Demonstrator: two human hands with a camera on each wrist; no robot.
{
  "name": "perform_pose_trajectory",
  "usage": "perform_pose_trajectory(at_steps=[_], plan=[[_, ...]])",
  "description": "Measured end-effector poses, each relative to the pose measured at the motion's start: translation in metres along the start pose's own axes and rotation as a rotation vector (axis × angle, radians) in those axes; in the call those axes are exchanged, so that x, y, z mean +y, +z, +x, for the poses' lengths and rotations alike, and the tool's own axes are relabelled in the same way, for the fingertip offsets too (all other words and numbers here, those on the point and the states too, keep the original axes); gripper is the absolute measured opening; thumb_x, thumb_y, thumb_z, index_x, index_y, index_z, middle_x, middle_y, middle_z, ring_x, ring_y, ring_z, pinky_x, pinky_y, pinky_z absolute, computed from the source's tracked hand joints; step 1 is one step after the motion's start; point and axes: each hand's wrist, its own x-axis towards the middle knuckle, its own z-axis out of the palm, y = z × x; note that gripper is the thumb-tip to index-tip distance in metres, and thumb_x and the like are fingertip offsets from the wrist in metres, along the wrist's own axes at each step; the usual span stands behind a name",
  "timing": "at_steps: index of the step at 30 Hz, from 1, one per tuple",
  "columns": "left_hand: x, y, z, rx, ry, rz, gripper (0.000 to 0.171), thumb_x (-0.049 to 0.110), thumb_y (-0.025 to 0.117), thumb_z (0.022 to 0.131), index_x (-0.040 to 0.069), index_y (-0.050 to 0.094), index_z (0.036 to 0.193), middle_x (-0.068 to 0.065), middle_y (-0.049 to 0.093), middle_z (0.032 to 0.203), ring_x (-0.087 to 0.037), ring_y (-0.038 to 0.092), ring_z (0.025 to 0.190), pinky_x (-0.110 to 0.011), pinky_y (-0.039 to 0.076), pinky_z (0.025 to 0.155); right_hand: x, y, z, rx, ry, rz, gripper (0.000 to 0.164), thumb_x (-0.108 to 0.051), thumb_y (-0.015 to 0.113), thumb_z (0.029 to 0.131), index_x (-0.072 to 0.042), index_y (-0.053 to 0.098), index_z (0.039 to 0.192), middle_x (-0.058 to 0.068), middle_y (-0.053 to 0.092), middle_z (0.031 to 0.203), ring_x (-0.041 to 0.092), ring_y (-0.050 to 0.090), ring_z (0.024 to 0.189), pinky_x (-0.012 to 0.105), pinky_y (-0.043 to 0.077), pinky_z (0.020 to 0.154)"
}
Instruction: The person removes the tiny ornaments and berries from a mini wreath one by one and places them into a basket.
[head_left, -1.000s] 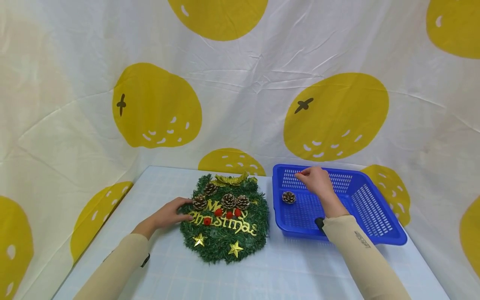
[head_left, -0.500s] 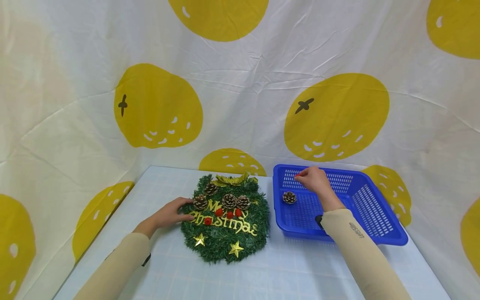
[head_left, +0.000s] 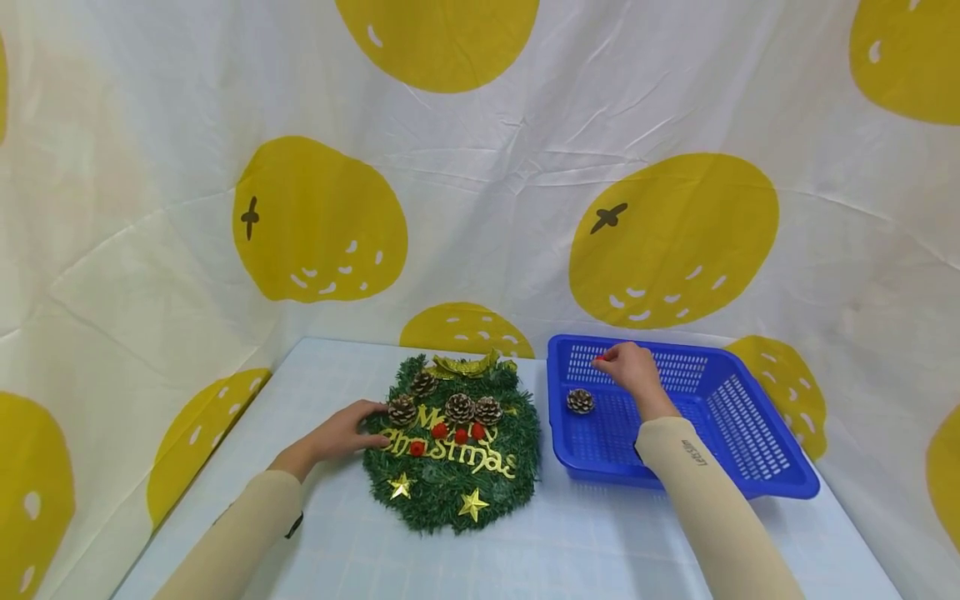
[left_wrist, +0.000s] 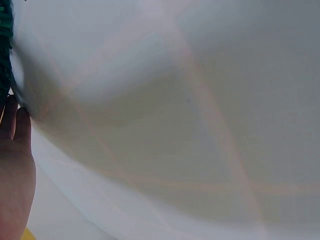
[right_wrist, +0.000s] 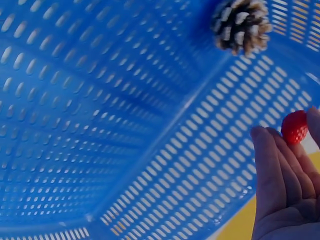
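Observation:
In the head view my left hand rests at the left edge of a green Christmas wreath, its thumb on the gold lettering. The left wrist view shows two of its fingers lying straight beside the greenery. Over the blue basket, my right hand pinches a small red berry between thumb and fingers. One pinecone lies on the basket's floor. Several pinecones sit on the wreath's upper half, with several red berries across the lettering.
Two gold stars decorate the wreath's lower part, and a gold ribbon its top. The pale checked tabletop lies under everything. Behind it hangs a white curtain printed with yellow fruit.
The head view has tilted slightly, so everything sits a little lower. My right forearm has shifted slightly left while the hand keeps pinching the berry. My left hand stays at the wreath.

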Motion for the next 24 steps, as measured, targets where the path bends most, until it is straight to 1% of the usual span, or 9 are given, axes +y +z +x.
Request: perform_pose_trajectory(at_steps=[4,7,12,17,22,24], plan=[[-0.002,0.001,0.0,-0.005,-0.012,0.0,0.071,0.043,0.072,0.088,0.002,0.05,0.141,-0.022,0.048,0.139,-0.042,0.043,0.13,-0.059,0.036,0.106,0.004,0.006,0.001,-0.007,-0.015,-0.009,0.032,-0.024,0.071,0.091,0.006,0.074,0.099,0.02,0.071,0.095,0.037,0.065,0.087,0.052,0.053,0.077],[-0.003,0.001,0.0,-0.006,-0.008,-0.004,0.071,0.044,0.072,0.088,0.002,0.05,0.14,-0.022,0.048,0.139,-0.042,0.044,0.13,-0.059,0.036,0.105,0.007,0.01,0.003,-0.014,-0.021,-0.035,0.03,-0.024,0.072,0.09,0.005,0.074,0.096,0.018,0.071,0.091,0.035,0.065,0.084,0.051,0.053,0.075],[-0.002,0.0,0.0,-0.001,-0.001,-0.008,0.071,0.044,0.072,0.087,0.002,0.05,0.14,-0.022,0.049,0.139,-0.042,0.044,0.129,-0.059,0.036,0.106,0.011,0.016,0.005,-0.055,0.002,-0.046,0.027,-0.023,0.072,0.089,0.003,0.075,0.09,0.015,0.071,0.085,0.03,0.064,0.076,0.048,0.053,0.071],[-0.001,0.0,0.0,-0.002,-0.005,-0.002,0.072,0.045,0.072,0.087,0.002,0.05,0.14,-0.022,0.049,0.139,-0.042,0.044,0.13,-0.058,0.036,0.106,0.009,0.017,0.004,-0.074,0.011,-0.052,0.023,-0.021,0.071,0.09,0.002,0.076,0.086,0.013,0.071,0.082,0.028,0.063,0.075,0.048,0.052,0.072],[-0.001,0.0,0.0,-0.008,-0.014,-0.001,0.073,0.045,0.072,0.087,0.001,0.049,0.141,-0.022,0.048,0.14,-0.042,0.043,0.13,-0.058,0.035,0.107,0.004,0.014,0.003,-0.072,-0.003,-0.059,0.026,-0.022,0.069,0.091,0.003,0.075,0.09,0.012,0.071,0.079,0.027,0.063,0.074,0.048,0.053,0.073],[-0.002,-0.001,0.0,-0.008,-0.016,-0.002,0.073,0.046,0.072,0.087,0.002,0.049,0.141,-0.022,0.048,0.14,-0.042,0.043,0.13,-0.058,0.036,0.106,0.0,0.013,0.003,-0.069,-0.016,-0.054,0.029,-0.024,0.068,0.092,0.005,0.074,0.096,0.014,0.071,0.083,0.029,0.064,0.077,0.049,0.053,0.076]])
